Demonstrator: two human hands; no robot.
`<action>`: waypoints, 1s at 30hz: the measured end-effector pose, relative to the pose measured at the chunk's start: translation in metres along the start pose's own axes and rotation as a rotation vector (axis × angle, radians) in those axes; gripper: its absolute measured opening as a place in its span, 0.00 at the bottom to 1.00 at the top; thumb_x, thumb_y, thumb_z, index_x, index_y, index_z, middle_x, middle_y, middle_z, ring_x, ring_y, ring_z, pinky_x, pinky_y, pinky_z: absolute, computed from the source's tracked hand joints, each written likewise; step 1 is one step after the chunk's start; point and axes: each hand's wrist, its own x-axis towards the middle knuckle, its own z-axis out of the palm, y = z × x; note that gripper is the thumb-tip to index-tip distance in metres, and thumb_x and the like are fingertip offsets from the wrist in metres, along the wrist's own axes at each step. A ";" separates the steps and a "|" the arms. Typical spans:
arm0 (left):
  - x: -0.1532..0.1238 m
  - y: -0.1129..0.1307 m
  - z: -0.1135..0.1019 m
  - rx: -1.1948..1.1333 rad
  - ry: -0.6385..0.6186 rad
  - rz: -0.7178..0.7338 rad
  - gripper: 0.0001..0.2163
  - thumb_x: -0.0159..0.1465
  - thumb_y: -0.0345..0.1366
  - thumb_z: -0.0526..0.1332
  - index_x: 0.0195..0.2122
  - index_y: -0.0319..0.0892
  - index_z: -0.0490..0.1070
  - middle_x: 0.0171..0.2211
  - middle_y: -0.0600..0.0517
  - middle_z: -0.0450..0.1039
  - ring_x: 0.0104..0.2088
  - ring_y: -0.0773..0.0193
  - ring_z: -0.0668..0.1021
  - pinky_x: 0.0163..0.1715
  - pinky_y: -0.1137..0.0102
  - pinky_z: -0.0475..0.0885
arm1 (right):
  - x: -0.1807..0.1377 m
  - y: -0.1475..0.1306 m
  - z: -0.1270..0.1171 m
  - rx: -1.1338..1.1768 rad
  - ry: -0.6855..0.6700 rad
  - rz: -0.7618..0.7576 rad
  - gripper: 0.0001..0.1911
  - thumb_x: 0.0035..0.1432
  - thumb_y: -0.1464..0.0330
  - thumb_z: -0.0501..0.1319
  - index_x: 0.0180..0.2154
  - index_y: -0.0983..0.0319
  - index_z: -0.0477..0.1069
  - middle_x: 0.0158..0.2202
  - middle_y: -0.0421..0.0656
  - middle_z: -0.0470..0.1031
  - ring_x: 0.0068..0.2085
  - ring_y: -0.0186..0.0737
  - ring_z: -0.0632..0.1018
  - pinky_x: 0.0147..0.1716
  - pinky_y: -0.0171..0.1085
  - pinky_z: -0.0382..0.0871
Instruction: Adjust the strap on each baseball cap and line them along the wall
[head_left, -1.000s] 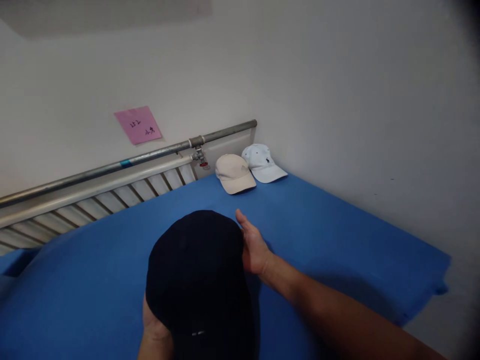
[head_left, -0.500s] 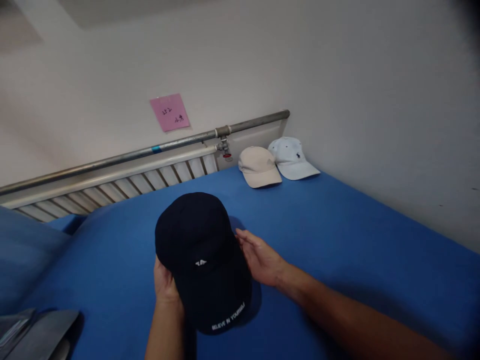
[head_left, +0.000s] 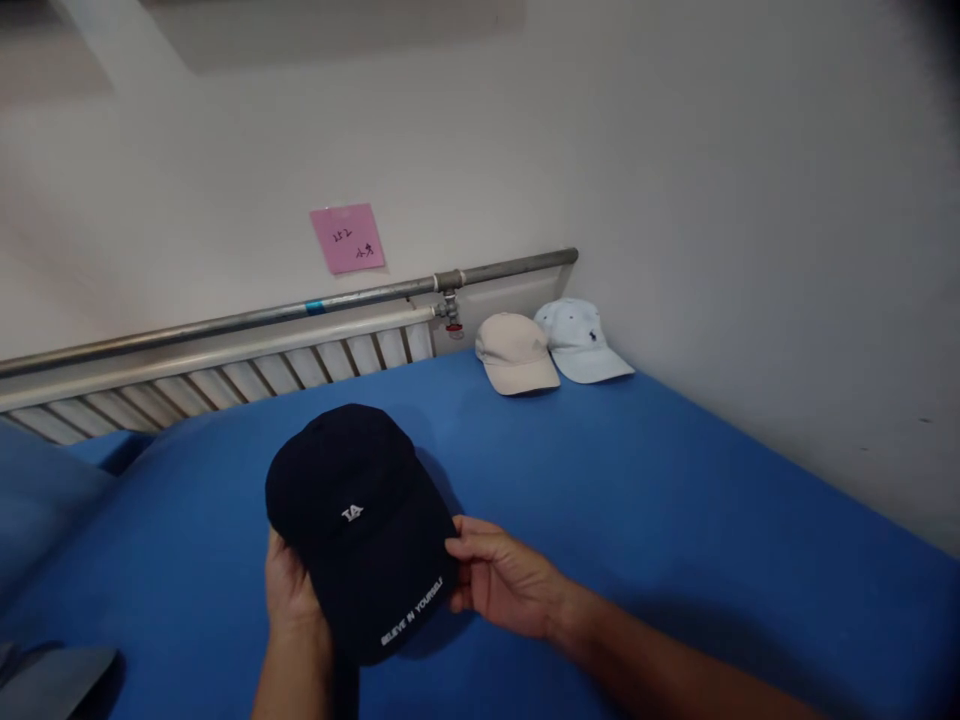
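A dark navy baseball cap (head_left: pixel 352 470) is held up over the blue bed surface, its brim pointing toward me and to the right. White lettering reads "BELIEVE IN YOURSELF" along the brim edge, and a small white logo marks the front. My left hand (head_left: pixel 292 585) grips the cap's left side from below, its fingertips hidden under the crown. With thumb on top, my right hand (head_left: pixel 502 575) pinches the right edge of the brim. Farther off, a beige cap (head_left: pixel 516 352) and a white cap (head_left: pixel 581 340) sit side by side, touching.
A blue sheet (head_left: pixel 600 480) covers the flat surface. Behind it run a metal pipe (head_left: pixel 225 322) and a white radiator (head_left: pixel 247 378) with a red-handled valve (head_left: pixel 453 328). A pink note (head_left: pixel 349 238) hangs on the wall. At lower left lies a grey cap brim (head_left: pixel 60 680), partly cut off.
The navy cap has moved left in view and turned slightly. My right hand has shifted from the cap's side down to its brim edge and closed on it.
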 end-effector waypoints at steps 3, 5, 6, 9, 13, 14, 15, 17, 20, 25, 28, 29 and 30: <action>0.002 -0.002 0.003 -0.030 0.051 -0.042 0.18 0.62 0.48 0.57 0.52 0.52 0.72 0.45 0.50 0.79 0.57 0.55 0.72 0.58 0.57 0.62 | 0.001 -0.003 -0.001 -0.013 -0.011 -0.032 0.12 0.45 0.71 0.68 0.31 0.63 0.65 0.25 0.36 0.73 0.23 0.31 0.74 0.23 0.32 0.64; 0.000 -0.004 0.011 -0.061 0.082 -0.038 0.17 0.62 0.46 0.58 0.51 0.52 0.72 0.42 0.51 0.80 0.54 0.54 0.75 0.57 0.56 0.64 | 0.001 -0.004 -0.002 -0.001 -0.017 -0.048 0.12 0.45 0.71 0.67 0.31 0.63 0.65 0.25 0.36 0.73 0.23 0.31 0.75 0.22 0.32 0.64; -0.002 -0.005 0.015 -0.073 0.101 -0.023 0.17 0.62 0.46 0.58 0.51 0.53 0.73 0.41 0.51 0.81 0.52 0.54 0.76 0.56 0.56 0.65 | 0.001 -0.005 -0.003 0.004 -0.019 -0.053 0.12 0.46 0.71 0.67 0.31 0.63 0.65 0.25 0.36 0.73 0.23 0.31 0.75 0.22 0.32 0.64; -0.005 -0.009 0.024 -0.080 0.158 0.008 0.14 0.64 0.43 0.56 0.49 0.52 0.74 0.37 0.52 0.81 0.45 0.56 0.80 0.54 0.56 0.68 | 0.003 -0.006 -0.007 0.026 -0.014 -0.081 0.12 0.46 0.71 0.67 0.30 0.62 0.64 0.25 0.35 0.72 0.23 0.31 0.75 0.21 0.31 0.63; -0.002 -0.018 0.023 -0.050 0.118 -0.013 0.15 0.67 0.44 0.51 0.46 0.47 0.75 0.36 0.49 0.81 0.40 0.56 0.82 0.47 0.57 0.74 | 0.006 -0.013 -0.013 0.035 0.005 -0.120 0.13 0.46 0.71 0.68 0.31 0.62 0.64 0.24 0.34 0.72 0.22 0.30 0.74 0.20 0.30 0.62; 0.000 -0.020 0.022 -0.044 0.107 -0.019 0.16 0.68 0.45 0.50 0.44 0.44 0.75 0.36 0.47 0.81 0.39 0.57 0.82 0.45 0.59 0.76 | 0.007 -0.016 -0.015 0.036 0.019 -0.133 0.13 0.46 0.71 0.69 0.31 0.62 0.65 0.24 0.34 0.72 0.22 0.30 0.74 0.21 0.30 0.62; 0.002 -0.024 0.022 -0.040 0.100 -0.021 0.17 0.68 0.44 0.49 0.42 0.42 0.75 0.34 0.46 0.81 0.36 0.58 0.82 0.42 0.62 0.77 | 0.008 -0.019 -0.016 0.038 0.035 -0.147 0.14 0.46 0.71 0.69 0.32 0.63 0.65 0.25 0.35 0.73 0.23 0.30 0.74 0.21 0.30 0.62; 0.005 -0.031 0.022 -0.032 0.084 -0.016 0.17 0.70 0.42 0.48 0.39 0.38 0.74 0.32 0.46 0.80 0.33 0.61 0.82 0.38 0.66 0.78 | 0.010 -0.027 -0.019 0.054 0.072 -0.182 0.14 0.46 0.71 0.70 0.34 0.63 0.67 0.27 0.36 0.74 0.25 0.30 0.75 0.23 0.31 0.64; 0.009 -0.042 0.029 -0.003 0.079 -0.002 0.16 0.70 0.38 0.47 0.37 0.35 0.72 0.32 0.44 0.79 0.34 0.63 0.82 0.35 0.69 0.78 | 0.018 -0.042 -0.025 0.065 0.101 -0.242 0.15 0.45 0.72 0.70 0.35 0.62 0.68 0.28 0.36 0.75 0.28 0.31 0.76 0.25 0.31 0.66; 0.015 -0.059 0.037 0.173 0.171 -0.051 0.13 0.68 0.35 0.51 0.37 0.34 0.72 0.33 0.43 0.78 0.32 0.61 0.81 0.33 0.68 0.79 | 0.042 -0.070 -0.037 0.054 0.137 -0.382 0.14 0.44 0.72 0.71 0.31 0.62 0.67 0.26 0.36 0.74 0.27 0.31 0.75 0.26 0.31 0.66; 0.018 -0.068 0.038 0.289 0.154 -0.080 0.10 0.67 0.33 0.54 0.37 0.35 0.72 0.31 0.44 0.78 0.31 0.61 0.81 0.31 0.68 0.78 | 0.062 -0.087 -0.045 0.062 0.162 -0.435 0.14 0.43 0.73 0.71 0.30 0.62 0.67 0.26 0.36 0.74 0.26 0.31 0.74 0.25 0.31 0.65; 0.019 -0.071 0.038 0.322 0.137 -0.078 0.09 0.66 0.33 0.55 0.37 0.35 0.72 0.32 0.44 0.78 0.31 0.61 0.81 0.31 0.68 0.78 | 0.069 -0.093 -0.047 0.069 0.167 -0.450 0.14 0.42 0.73 0.71 0.29 0.62 0.67 0.25 0.36 0.74 0.26 0.31 0.74 0.25 0.31 0.65; 0.020 -0.074 0.038 0.353 0.120 -0.072 0.08 0.65 0.32 0.56 0.37 0.35 0.73 0.32 0.44 0.78 0.31 0.61 0.81 0.31 0.68 0.77 | 0.076 -0.099 -0.050 0.075 0.170 -0.464 0.14 0.43 0.73 0.71 0.29 0.62 0.66 0.25 0.35 0.74 0.26 0.31 0.74 0.24 0.31 0.65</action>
